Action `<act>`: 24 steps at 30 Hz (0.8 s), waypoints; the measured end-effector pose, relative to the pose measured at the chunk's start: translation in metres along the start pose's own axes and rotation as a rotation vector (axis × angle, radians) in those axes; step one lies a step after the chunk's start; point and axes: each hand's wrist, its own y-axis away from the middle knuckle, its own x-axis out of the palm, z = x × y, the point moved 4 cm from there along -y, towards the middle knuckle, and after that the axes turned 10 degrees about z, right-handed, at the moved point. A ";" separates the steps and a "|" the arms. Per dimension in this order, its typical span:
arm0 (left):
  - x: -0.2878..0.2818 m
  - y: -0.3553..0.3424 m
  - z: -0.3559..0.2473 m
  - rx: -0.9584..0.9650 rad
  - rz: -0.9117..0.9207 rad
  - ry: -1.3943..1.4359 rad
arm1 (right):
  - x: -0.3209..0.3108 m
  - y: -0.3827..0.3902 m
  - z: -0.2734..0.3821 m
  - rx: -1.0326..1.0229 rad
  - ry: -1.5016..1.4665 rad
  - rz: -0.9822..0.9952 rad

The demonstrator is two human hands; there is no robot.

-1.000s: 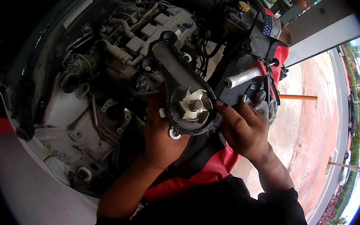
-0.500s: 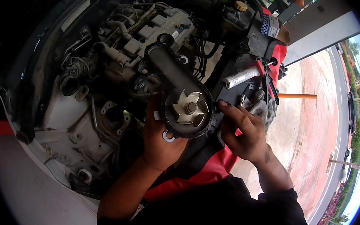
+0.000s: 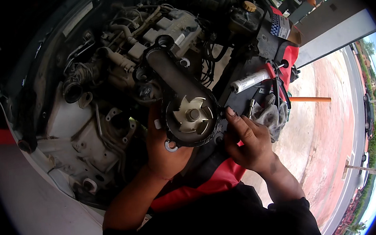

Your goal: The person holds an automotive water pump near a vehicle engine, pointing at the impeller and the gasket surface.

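Observation:
My left hand grips a water pump from beneath, over the front of the engine bay. Its long dark housing slants up to the left, and the pale metal impeller faces me. A black bead, apparently sealant, runs along the pump's rim. My left fingers are mostly hidden behind the housing. Just right of the rim is my right hand, empty, with the index finger stretched out and the other fingers bent. Dark smears mark that fingertip; whether it touches the rim, I cannot tell.
Beyond the pump lies the engine. To the right are a white sealant cartridge in a dispensing gun, a crumpled clear plastic bag and a box. A red cover drapes the car's edge before me.
The pump has shifted slightly left in my left hand, showing its impeller a little more squarely. My right hand has moved slightly left with it, index finger still beside the rim.

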 end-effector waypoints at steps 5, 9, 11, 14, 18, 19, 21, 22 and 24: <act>0.001 0.006 0.010 -0.032 -0.015 -0.002 | 0.015 0.019 0.002 0.017 -0.090 -0.050; -0.002 0.004 0.003 0.092 0.008 -0.139 | 0.010 0.011 0.000 0.046 -0.229 -0.124; -0.003 0.001 -0.001 0.093 0.008 -0.133 | 0.004 0.006 -0.003 0.017 -0.172 -0.092; -0.002 -0.001 -0.005 0.031 0.005 -0.085 | -0.003 -0.001 -0.001 0.005 -0.041 -0.031; 0.000 0.000 -0.003 -0.017 0.000 -0.069 | -0.003 0.002 0.001 0.019 0.056 -0.048; 0.001 0.001 -0.003 -0.030 -0.001 -0.060 | 0.000 0.004 0.001 0.034 0.039 -0.058; 0.002 0.001 -0.001 -0.054 -0.004 -0.041 | 0.005 0.011 0.002 0.050 -0.007 -0.058; 0.002 0.001 -0.001 -0.047 -0.013 -0.034 | 0.007 0.015 0.004 0.051 -0.039 -0.050; 0.002 -0.001 -0.001 -0.013 -0.041 -0.020 | 0.008 0.019 0.007 0.054 -0.121 -0.054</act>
